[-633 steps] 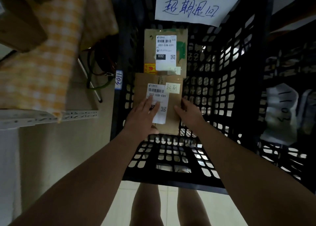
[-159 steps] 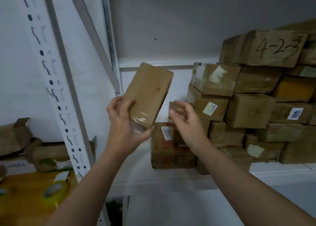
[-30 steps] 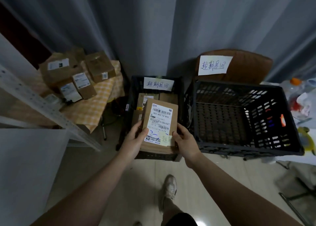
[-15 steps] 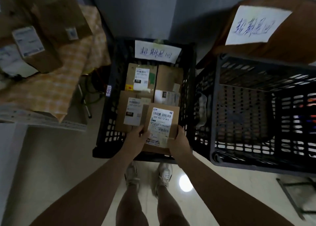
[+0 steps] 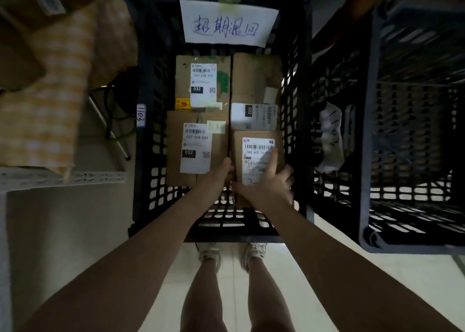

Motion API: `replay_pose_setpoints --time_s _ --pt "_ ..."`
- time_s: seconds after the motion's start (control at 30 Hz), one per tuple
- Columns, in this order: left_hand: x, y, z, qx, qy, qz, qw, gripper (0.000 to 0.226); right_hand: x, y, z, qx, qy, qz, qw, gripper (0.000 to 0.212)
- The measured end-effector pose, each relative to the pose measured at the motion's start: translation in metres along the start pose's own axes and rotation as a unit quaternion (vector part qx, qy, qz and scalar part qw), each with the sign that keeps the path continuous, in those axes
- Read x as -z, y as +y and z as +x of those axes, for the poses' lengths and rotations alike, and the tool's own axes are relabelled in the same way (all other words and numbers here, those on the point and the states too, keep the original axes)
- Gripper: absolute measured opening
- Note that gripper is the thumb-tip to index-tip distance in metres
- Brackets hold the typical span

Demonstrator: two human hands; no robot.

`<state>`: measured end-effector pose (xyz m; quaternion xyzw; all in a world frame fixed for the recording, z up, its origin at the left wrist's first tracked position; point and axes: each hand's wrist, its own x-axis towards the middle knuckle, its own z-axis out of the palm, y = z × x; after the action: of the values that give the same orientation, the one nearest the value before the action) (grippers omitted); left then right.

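A black plastic crate (image 5: 147,140) stands on the floor in front of me, with a handwritten paper sign (image 5: 229,23) on its far wall. Three labelled cardboard parcels lie flat inside it: far left (image 5: 183,80), near left (image 5: 176,150) and far right (image 5: 254,80). A further labelled cardboard parcel (image 5: 254,145) lies in the near right corner. My left hand (image 5: 222,172) grips this parcel's left edge, down in the gap beside the near left parcel. My right hand (image 5: 269,183) rests on top of it with its fingers spread over the label.
A second, larger black crate (image 5: 412,130) stands close on the right, with a white bag (image 5: 329,135) in the gap between the crates. To the left are a chequered cloth (image 5: 50,92) with boxes on it and a white shelf rail (image 5: 63,178). My shoes (image 5: 208,253) stand just before the crate.
The parcel that both hands held above the crate's near edge has gone down into its near right corner. My right hand has shifted from the parcel's side onto its top. The view has moved closer.
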<state>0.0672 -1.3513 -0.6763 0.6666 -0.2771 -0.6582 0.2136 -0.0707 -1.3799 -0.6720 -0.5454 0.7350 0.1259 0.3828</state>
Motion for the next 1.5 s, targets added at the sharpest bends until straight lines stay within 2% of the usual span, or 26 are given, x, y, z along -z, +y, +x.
replay_pose_setpoints --time_s 0.07,0.1,0.13,0.17,0.23,0.33,0.57,0.67,0.77,0.87,1.0,1.1,1.23,1.33,1.5 --pt "0.005 0.001 0.009 -0.072 0.040 0.159 0.984 0.037 -0.006 -0.001 0.008 -0.016 0.005 -0.006 1.000 0.131" --pt "0.010 0.000 0.016 -0.112 0.087 0.266 0.954 0.031 -0.009 0.000 0.011 -0.019 0.010 -0.015 1.000 0.131" --pt "0.015 -0.001 0.021 -0.137 0.127 0.372 0.909 0.033 -0.013 0.001 0.015 -0.021 0.014 -0.023 0.999 0.131" --pt "0.021 -0.005 0.026 -0.139 0.149 0.456 0.866 0.043 -0.019 0.003 0.018 -0.022 0.018 -0.028 0.999 0.131" --pt "0.032 -0.018 0.036 -0.118 0.141 0.555 0.812 0.067 -0.026 0.007 0.026 -0.021 0.027 -0.029 0.999 0.130" --pt "0.043 -0.033 0.046 -0.103 0.113 0.609 0.778 0.072 -0.036 0.010 0.038 -0.009 0.026 -0.025 0.999 0.126" --pt "0.056 -0.047 0.048 -0.150 0.107 0.591 0.785 0.070 -0.061 0.016 0.070 0.007 0.010 -0.040 0.999 0.114" --pt "0.058 -0.047 0.046 -0.133 0.094 0.589 0.792 0.071 -0.068 0.019 0.081 0.022 0.033 -0.122 0.992 0.107" --pt "0.057 -0.047 0.046 -0.135 0.094 0.593 0.788 0.071 -0.066 0.020 0.089 0.019 0.003 -0.202 0.979 0.114" --pt "0.057 -0.048 0.045 -0.143 0.102 0.591 0.787 0.071 -0.058 0.016 0.093 0.050 0.020 -0.288 0.956 0.098" --pt "0.056 -0.042 0.042 -0.142 0.099 0.613 0.771 0.069 -0.044 0.011 0.089 0.102 0.057 -0.247 0.962 0.070" --pt "0.056 -0.027 0.036 -0.107 0.068 0.616 0.777 0.064 -0.028 0.003 0.065 0.130 0.028 -0.203 0.970 0.071" --pt "0.060 0.004 0.008 -0.091 0.070 0.621 0.776 0.063 -0.001 -0.007 0.016 0.188 0.011 -0.239 0.953 0.067" --pt "0.064 0.030 -0.031 -0.095 0.099 0.629 0.765 0.061 0.031 -0.020 -0.016 0.230 0.029 -0.258 0.938 0.064" --pt "0.071 0.085 -0.112 -0.117 0.204 0.619 0.749 0.056 0.100 -0.058 -0.070 0.310 0.065 -0.239 0.918 0.056"
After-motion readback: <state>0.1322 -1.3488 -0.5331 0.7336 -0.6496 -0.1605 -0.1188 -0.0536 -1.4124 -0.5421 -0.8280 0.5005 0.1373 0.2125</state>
